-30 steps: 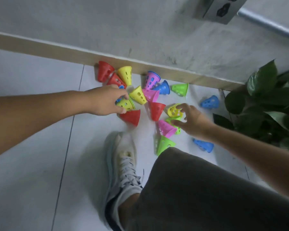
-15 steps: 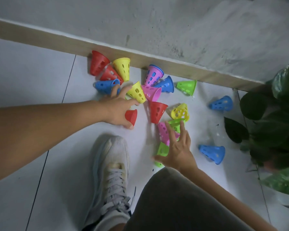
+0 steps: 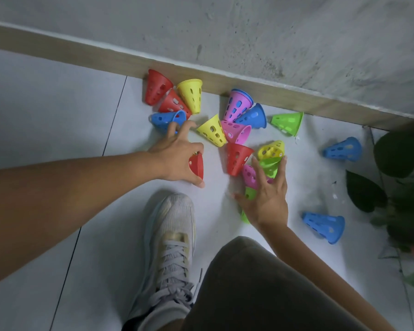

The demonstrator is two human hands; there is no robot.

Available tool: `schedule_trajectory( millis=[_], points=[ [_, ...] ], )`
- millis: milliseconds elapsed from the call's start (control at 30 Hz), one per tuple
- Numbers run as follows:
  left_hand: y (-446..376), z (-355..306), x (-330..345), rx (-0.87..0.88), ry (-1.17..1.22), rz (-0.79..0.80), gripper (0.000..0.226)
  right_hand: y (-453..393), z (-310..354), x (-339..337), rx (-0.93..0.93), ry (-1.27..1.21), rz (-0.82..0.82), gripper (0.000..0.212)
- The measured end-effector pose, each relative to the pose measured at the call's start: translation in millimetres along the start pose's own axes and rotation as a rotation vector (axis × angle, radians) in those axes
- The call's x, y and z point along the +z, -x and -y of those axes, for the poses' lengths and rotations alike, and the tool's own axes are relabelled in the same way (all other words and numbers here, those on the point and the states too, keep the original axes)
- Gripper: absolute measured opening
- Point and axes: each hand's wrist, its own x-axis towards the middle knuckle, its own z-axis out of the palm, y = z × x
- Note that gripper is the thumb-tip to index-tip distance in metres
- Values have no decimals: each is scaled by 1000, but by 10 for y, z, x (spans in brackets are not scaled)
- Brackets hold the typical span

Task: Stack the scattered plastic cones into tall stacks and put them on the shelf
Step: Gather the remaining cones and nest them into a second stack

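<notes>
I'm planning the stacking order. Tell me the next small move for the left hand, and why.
Probably lift the red cone that the left hand already has in its grip and nest it with the other red cone lying just to its right. The right hand lies with fingers spread over the green and pink cones, so it is occupied; no tall stack shows yet.

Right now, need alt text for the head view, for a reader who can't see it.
A person's left hand grips a red perforated plastic cone on a pale tiled floor, while the right hand reaches over pink and green cones. More coloured cones lie scattered along a wooden skirting board, near a white sneaker and a leafy plant.
</notes>
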Motion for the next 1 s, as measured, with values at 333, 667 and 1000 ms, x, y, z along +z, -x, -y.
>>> schedule_trajectory(
  millis=[333,667,1000],
  points=[
    [86,154,-58,-113,96,103,79,-364,278,-8,117,-208,-28,53],
    [540,563,-391,-172,322,-83,72,-642,743,40,123,-236,150,61],
    [981,1051,-623,-323,392,-179,76,-597,1523,124,-104,-238,235,61]
  ],
)
